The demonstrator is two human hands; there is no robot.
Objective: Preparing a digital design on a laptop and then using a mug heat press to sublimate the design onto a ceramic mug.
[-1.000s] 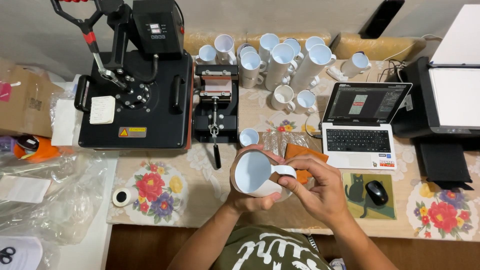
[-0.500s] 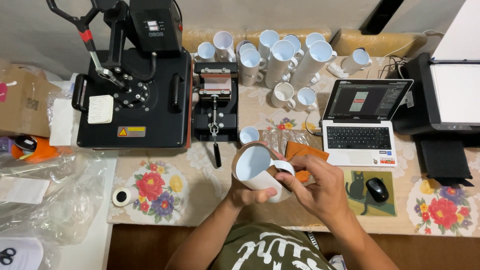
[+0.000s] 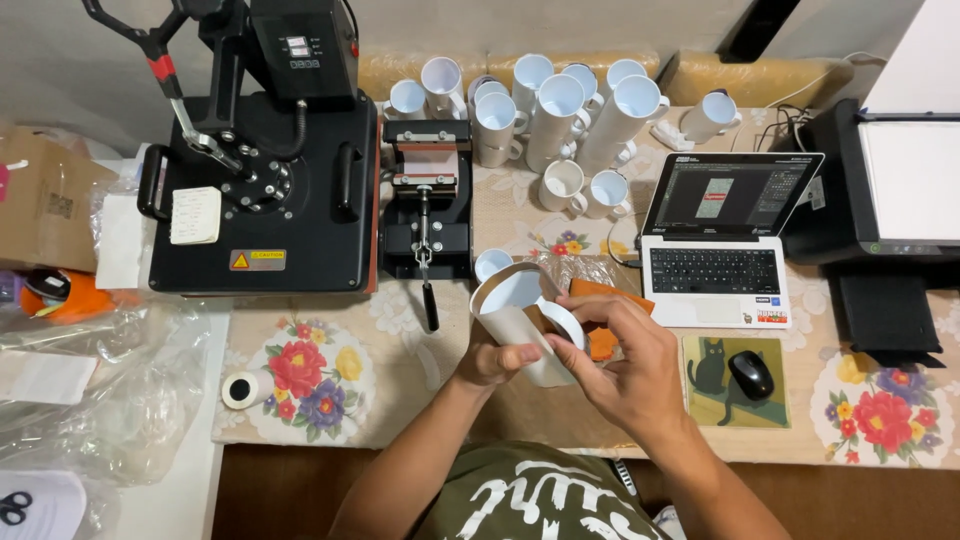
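I hold a white mug (image 3: 515,305) wrapped in a sheet of paper, tilted with its mouth toward the far left, over the table's front middle. My left hand (image 3: 492,360) grips it from below at its base. My right hand (image 3: 625,360) rests on its right side, fingers pressing the paper by the handle. An orange piece (image 3: 607,300) lies on the table just behind my right hand. A small mug press (image 3: 427,200) stands right behind the held mug, with another white mug (image 3: 491,264) at its foot.
A big black heat press (image 3: 265,180) fills the back left. Several white mugs (image 3: 560,105) crowd the back middle. An open laptop (image 3: 725,240), a mouse (image 3: 750,374) on a cat pad, and a printer (image 3: 900,180) sit right. A tape roll (image 3: 242,388) and plastic bags (image 3: 100,390) lie left.
The mug has tipped further over and its mouth now faces more to the far left. My right hand has shifted along the mug's side, and the view has drifted slightly.
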